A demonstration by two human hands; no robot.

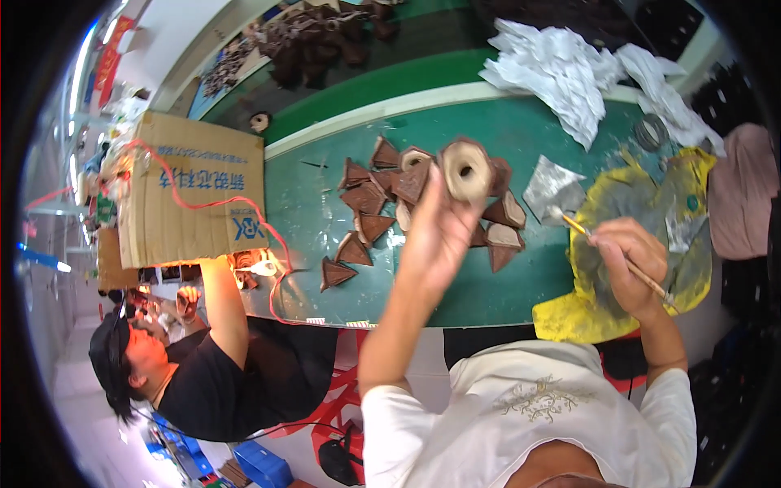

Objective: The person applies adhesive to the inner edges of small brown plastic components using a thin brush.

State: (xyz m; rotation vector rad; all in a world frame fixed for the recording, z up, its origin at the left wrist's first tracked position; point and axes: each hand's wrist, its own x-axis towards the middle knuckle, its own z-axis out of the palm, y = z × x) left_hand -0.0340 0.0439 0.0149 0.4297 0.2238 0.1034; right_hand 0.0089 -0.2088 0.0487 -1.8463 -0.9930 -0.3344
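A green table (309, 224) fills the middle, with a bunch of brown pieces (364, 198) on it. The person's left hand (443, 224) is above the bunch, partly closed, holding up one hollow piece (468, 169) with a pale inside. To the right of the bunch, the right hand (630, 256) is curled around a thin brush (577, 224). Its tip is near a silver scrap (549, 185). A stained yellow cloth (587, 272) lies farther right of the bunch. A cardboard box (195, 221) stands left of it.

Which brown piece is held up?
The hollow piece in the left hand, cream face toward the camera; the nearby pieces lie on the green table.
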